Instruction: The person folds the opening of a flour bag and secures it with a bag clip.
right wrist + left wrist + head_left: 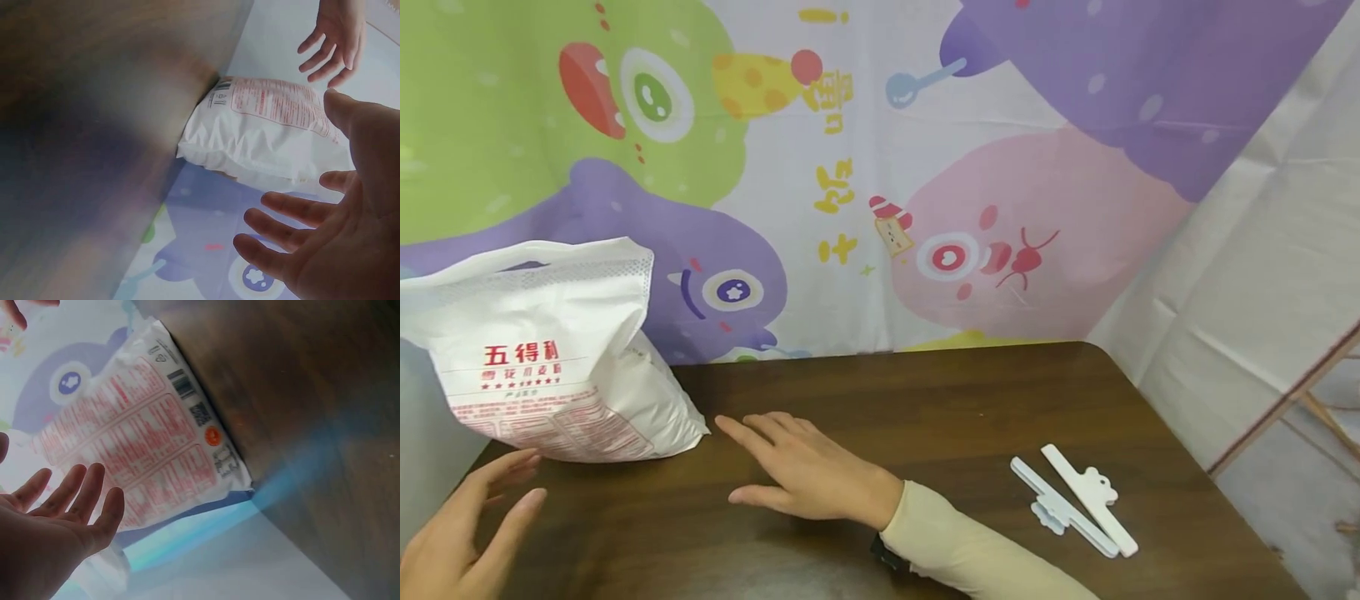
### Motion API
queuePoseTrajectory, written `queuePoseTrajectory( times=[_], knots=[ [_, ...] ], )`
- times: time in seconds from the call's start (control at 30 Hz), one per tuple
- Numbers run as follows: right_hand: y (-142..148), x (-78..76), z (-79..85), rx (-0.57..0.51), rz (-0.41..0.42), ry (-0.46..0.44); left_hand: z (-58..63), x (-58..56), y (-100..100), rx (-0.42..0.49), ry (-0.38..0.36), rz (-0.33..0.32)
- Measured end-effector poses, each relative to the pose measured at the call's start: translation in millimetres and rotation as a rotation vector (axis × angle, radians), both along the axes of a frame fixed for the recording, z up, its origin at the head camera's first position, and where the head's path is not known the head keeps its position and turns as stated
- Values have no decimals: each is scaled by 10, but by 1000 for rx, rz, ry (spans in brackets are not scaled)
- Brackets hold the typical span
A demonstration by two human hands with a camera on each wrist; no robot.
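A white flour bag point(542, 350) with red Chinese print and a handle cut-out along its top stands upright at the table's left. My left hand point(471, 529) hovers by the bag's lower front, fingers spread and holding nothing. In the left wrist view the left hand point(69, 519) overlaps the bag's printed face point(140, 440). Just right of the bag's bottom corner is my right hand point(812, 471), palm down, fingers extended, nothing in it. Seen from the right wrist, the right hand point(325, 219) has its fingers apart in front of the bag point(262, 131).
On the right of the brown table point(925, 417) lie two sealing clips, one white point(1093, 496) and one pale blue point(1063, 508), overlapping at their near ends. A cartoon-print cloth point(850, 292) hangs behind the table. White sheeting point(1217, 317) covers the right side.
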State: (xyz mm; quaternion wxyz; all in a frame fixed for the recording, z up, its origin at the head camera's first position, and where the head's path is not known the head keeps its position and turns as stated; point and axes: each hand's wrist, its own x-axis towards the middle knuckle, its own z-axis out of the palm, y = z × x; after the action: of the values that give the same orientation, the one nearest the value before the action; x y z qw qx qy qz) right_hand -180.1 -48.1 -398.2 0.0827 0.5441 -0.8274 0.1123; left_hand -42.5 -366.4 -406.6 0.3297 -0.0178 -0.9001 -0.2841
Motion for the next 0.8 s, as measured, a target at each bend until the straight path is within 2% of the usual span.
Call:
queuePoseTrajectory(
  times=[0.1, 0.17, 0.33, 0.6, 0.7, 0.8],
  knots=[
    [-19, -18, 0, -2, -4, 5, -41, -25, -54, 9, -12, 9],
    [-45, -32, 8, -2, -5, 10, -58, -47, -105, 31, 1, -11],
    [-145, -67, 24, 10, 7, 33, -98, -128, -302, 156, 64, -42],
    [-288, -100, 59, 13, 6, 13, -215, -358, -739, 338, 70, 79],
    [-328, -110, 81, 18, -1, -6, -259, -472, -958, 352, 49, 73],
    [-355, -122, 85, 24, -5, -22, -331, -566, -1145, 342, 26, 17]
  ],
)
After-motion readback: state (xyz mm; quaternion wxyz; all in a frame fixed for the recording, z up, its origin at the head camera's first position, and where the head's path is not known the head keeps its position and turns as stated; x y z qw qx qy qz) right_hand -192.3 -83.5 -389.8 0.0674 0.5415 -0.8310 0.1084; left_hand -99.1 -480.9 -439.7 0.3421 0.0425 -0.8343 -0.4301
